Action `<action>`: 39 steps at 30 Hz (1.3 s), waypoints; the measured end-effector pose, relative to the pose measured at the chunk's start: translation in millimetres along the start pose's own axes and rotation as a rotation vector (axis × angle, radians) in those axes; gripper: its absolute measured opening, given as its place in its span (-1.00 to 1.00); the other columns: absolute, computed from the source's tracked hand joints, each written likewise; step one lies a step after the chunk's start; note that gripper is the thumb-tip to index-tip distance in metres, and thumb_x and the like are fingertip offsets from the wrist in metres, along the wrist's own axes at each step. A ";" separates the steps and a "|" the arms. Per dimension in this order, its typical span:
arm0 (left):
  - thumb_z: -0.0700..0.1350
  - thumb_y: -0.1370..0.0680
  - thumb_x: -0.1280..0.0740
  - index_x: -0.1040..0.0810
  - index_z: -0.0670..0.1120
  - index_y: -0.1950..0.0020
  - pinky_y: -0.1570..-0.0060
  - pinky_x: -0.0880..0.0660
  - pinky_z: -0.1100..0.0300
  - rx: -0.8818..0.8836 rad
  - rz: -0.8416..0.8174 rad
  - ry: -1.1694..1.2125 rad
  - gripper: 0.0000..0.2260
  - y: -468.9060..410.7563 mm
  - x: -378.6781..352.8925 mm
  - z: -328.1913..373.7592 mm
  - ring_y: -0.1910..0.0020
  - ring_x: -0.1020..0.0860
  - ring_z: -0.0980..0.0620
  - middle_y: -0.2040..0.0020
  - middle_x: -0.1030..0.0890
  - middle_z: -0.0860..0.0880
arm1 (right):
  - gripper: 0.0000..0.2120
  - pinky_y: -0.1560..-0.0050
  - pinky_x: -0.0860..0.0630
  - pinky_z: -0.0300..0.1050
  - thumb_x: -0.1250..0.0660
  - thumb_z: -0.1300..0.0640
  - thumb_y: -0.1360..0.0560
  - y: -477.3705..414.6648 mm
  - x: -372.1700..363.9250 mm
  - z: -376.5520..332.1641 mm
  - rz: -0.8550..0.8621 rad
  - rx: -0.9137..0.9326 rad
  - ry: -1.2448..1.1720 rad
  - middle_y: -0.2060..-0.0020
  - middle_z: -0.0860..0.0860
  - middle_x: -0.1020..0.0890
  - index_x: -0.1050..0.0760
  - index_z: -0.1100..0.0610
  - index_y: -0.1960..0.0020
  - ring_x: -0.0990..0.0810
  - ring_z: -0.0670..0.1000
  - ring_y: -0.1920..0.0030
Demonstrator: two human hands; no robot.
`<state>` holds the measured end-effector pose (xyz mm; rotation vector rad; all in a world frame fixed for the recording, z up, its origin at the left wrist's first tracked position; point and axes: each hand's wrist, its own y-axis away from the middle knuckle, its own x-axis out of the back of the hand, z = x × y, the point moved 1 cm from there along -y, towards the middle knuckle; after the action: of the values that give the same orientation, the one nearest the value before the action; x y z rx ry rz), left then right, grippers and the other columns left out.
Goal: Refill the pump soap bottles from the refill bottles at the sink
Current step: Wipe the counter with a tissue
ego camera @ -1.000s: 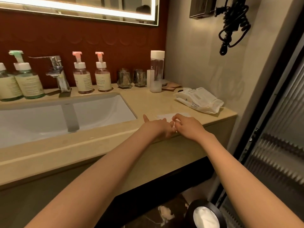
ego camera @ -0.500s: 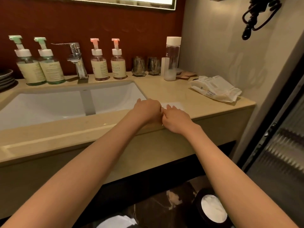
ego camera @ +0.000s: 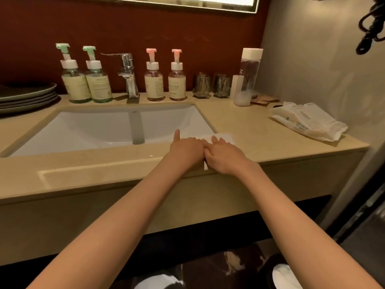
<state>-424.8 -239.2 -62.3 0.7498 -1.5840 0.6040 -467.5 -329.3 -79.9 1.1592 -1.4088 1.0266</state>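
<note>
Head view: left hand [ego camera: 185,150], right hand [ego camera: 226,157] still together on white sheet [ego camera: 228,136], frame centre; right fingers [ego camera: 215,141] flat, left's cannot tell. Pump bottles [ego camera: 177,80], upper centre, untouched; refilling not begun.

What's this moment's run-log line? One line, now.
left hand: on white sheet | right hand: on same sheet, countertop edge | four pump bottles: upright, untouched behind sink

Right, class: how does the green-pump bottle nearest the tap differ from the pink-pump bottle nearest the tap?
The green-pump bottle stands left of the tap; the pink-pump bottle stands right of it. The green-pump bottle has a broader, green-tinted body; the pink-pump bottle is slimmer and pink-tinted. Both stand upright at the back of the counter, with white collars and cream labels.
</note>
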 end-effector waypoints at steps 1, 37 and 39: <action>-0.16 -0.59 -0.09 -0.24 -0.10 -0.44 -0.43 0.19 -0.13 0.007 0.008 -0.003 -0.60 2.9 -2.5 -3.3 -0.32 -0.41 -0.05 -0.32 -0.46 -0.07 | -0.54 -0.41 -0.13 0.07 0.15 0.01 -0.64 0.0 -1.1 -3.0 -0.007 0.013 0.000 -0.51 0.14 -0.10 -0.05 0.04 -0.52 -0.11 0.17 -0.47; -0.13 -0.64 0.07 -0.08 -0.06 -0.51 -0.43 0.22 -0.12 0.595 -0.063 0.082 -0.59 155.8 -45.3 -189.5 -0.40 -0.32 -0.05 -0.49 -0.24 -0.05 | -0.53 -0.42 -0.06 0.09 0.11 0.03 -0.63 -20.1 -35.2 -239.3 -0.121 0.550 0.000 -0.49 0.21 -0.07 -0.02 0.09 -0.52 -0.09 0.23 -0.47; -0.13 -0.65 0.07 -0.09 -0.05 -0.51 -0.43 0.22 -0.13 0.636 -0.063 0.082 -0.59 164.8 -47.5 -201.8 -0.39 -0.33 -0.05 -0.49 -0.23 -0.04 | -0.52 -0.41 -0.08 0.10 0.10 0.02 -0.63 -22.5 -36.9 -256.2 -0.136 0.588 0.003 -0.49 0.22 -0.09 -0.02 0.10 -0.52 -0.11 0.23 -0.46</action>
<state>-414.4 25.1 -75.0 1.2204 -1.2857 1.0989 -398.8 -78.7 -80.6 1.6458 -1.0280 1.3901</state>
